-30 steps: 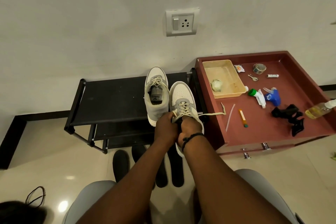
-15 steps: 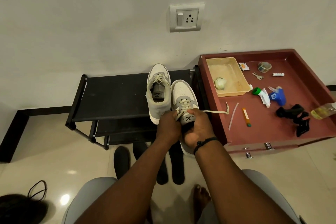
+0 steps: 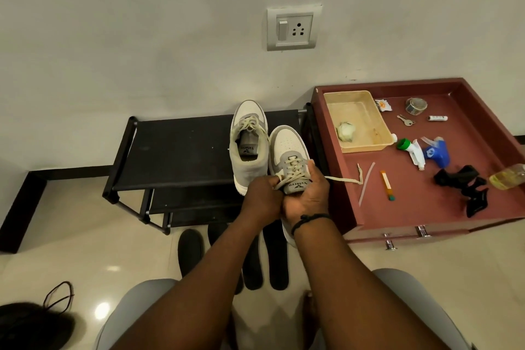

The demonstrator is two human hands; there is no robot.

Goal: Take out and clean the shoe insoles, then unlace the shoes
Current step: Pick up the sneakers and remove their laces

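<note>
Grey-and-white, the nearer shoe (image 3: 289, 156) sits cupped in the right hand (image 3: 308, 193), fingers curled round its side and tongue, over the front edge of the black rack (image 3: 176, 150). The left hand (image 3: 261, 199) pinches the lace (image 3: 289, 176) at an eyelet — both forearms reach straight ahead. Compared with a second ago, the tongue label is uncovered. One lace end trails onto the red tray (image 3: 420, 224). The second shoe (image 3: 248, 145) stands alongside; dark insoles (image 3: 274, 258) lie on the floor below.

I face a pale wall (image 3: 142, 37) with a socket (image 3: 294, 28); below me, glossy tile floor (image 3: 71, 236), a black rack (image 3: 176, 150) and a red drawer (image 3: 426, 190).
</note>
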